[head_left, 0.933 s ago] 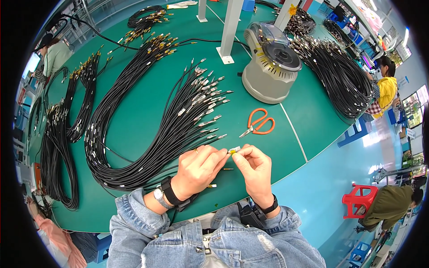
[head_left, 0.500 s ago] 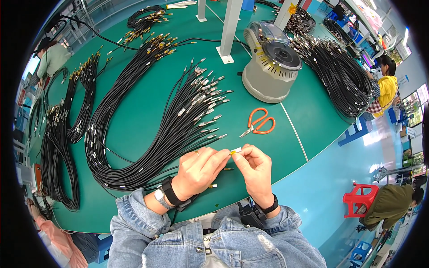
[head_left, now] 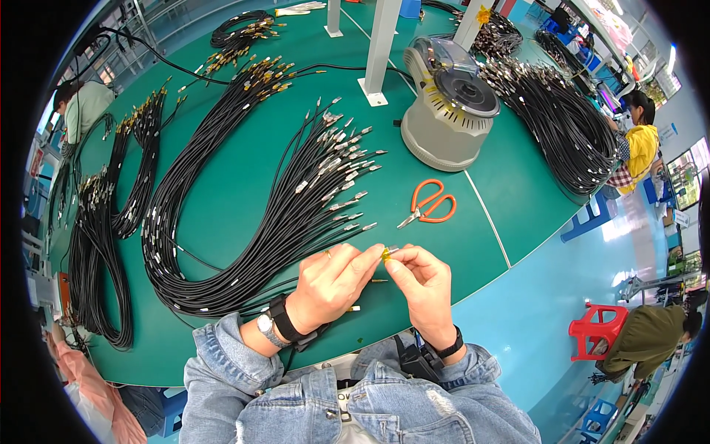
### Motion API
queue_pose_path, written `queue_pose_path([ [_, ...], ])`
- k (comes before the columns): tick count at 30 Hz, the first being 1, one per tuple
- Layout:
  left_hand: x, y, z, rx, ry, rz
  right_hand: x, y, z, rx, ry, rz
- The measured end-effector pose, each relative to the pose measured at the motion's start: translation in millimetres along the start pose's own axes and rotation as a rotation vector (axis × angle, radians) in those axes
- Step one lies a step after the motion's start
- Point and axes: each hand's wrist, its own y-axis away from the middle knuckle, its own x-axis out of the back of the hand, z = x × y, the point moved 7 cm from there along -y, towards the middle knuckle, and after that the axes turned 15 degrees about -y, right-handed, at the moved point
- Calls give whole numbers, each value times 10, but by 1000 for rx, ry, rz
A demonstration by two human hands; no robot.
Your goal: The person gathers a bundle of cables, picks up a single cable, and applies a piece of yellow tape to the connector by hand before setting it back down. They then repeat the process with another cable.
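Observation:
My left hand [head_left: 331,287] is closed in a pinch on a cable end, whose cable is mostly hidden by the hand. Facing it, my right hand [head_left: 423,290] pinches a small piece of yellow tape [head_left: 386,254] at the cable's tip, where a bit of pale metal or plastic shows. The fingertips of both hands nearly meet there. A large bundle of black cables [head_left: 251,255] with silvery tips curves along the table to the left of my hands. Two loose cable ends lie just below my fingers. Orange-handled scissors [head_left: 436,209] rest beyond my right hand, blades partly apart.
A grey round tape dispenser [head_left: 444,133] stands on the green table [head_left: 414,274] past the scissors. More cable bundles [head_left: 555,126] lie at far right and along the left. Metal posts [head_left: 379,55] rise at the back. Several people sit around; a red stool [head_left: 592,329] stands right.
My hands stay nearly in place while the fingers shift the yellow tape around the cable tip. The white end piece seen earlier now shows less. The person at far left has leaned.

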Motion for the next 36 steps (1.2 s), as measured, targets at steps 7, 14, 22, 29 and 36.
queue_pose_path([
  [7,-29,-21,-32,122,130,-50,34,5,68,-67,-69,9],
  [14,-64,2,-79,217,299,-64,21,-3,65,-10,-75,-11],
  [22,-124,18,-111,378,451,-222,48,-26,55,36,-37,-13],
  [29,-182,95,-206,623,678,-291,8,-20,58,-74,-57,14],
  [36,-258,156,-248,805,858,-358,-55,-9,72,-88,-121,13],
])
